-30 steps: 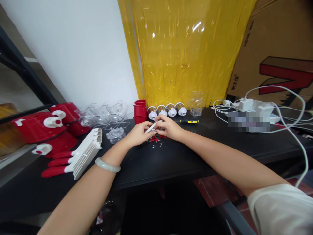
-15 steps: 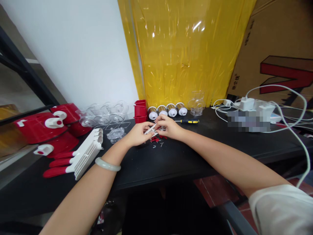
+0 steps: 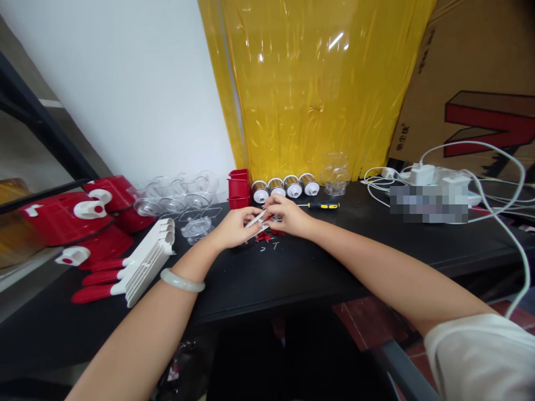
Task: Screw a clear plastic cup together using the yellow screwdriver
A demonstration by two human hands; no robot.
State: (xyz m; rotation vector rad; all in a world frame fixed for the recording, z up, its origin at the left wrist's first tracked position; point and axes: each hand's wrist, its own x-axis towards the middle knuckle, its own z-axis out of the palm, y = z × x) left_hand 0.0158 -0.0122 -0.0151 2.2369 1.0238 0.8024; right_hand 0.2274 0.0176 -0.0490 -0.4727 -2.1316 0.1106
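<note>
My left hand (image 3: pixel 234 228) and my right hand (image 3: pixel 288 216) meet over the black table, both closed on a thin white plastic piece (image 3: pixel 256 218). The left fingers grip its left side, while the right fingertips pinch at its other end; they hide part of it. Just below the hands lie small red plastic parts (image 3: pixel 263 237) and a few small screws (image 3: pixel 275 245). Behind my right hand is a screwdriver (image 3: pixel 324 205) with a yellow and black handle. Several metallic cylinders with white ends (image 3: pixel 293 187) lie side by side beyond the fingers.
A red plastic holder (image 3: pixel 238 189) stands behind my left hand. Clear plastic parts (image 3: pixel 196 229), white pieces with red handles (image 3: pixel 146 262) and red housings (image 3: pixel 69 217) occupy the left. White cables and chargers (image 3: pixel 423 175) sit at right. A cardboard box (image 3: pixel 472 67) leans behind.
The view shifts very slightly. Both hands keep hold of the white plastic piece in nearly the same spot, with no clear movement of other things.
</note>
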